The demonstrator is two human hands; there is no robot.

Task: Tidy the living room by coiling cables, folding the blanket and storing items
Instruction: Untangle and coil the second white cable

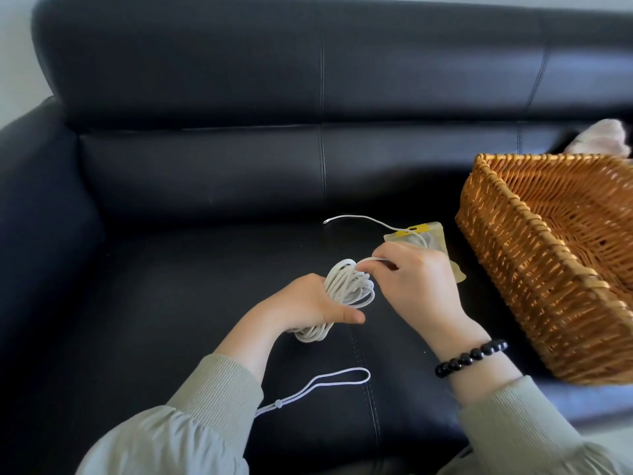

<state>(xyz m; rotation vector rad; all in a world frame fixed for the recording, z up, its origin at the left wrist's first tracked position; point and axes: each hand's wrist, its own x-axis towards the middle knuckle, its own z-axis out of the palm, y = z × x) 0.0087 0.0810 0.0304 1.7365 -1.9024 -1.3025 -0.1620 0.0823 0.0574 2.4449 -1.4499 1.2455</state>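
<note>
Both hands work the cable: the left hand has its fingers curled round a thick white coil of it, held just above the sofa seat, while the right hand pinches the strand leading off the top. Coiling looks nearly done, since only a short tail trails over a yellowish pouch and across the cushion. The next move calls for winding that tail on without letting the loops slacken, and a wicker basket stands near on the right, handy for storing.
</note>
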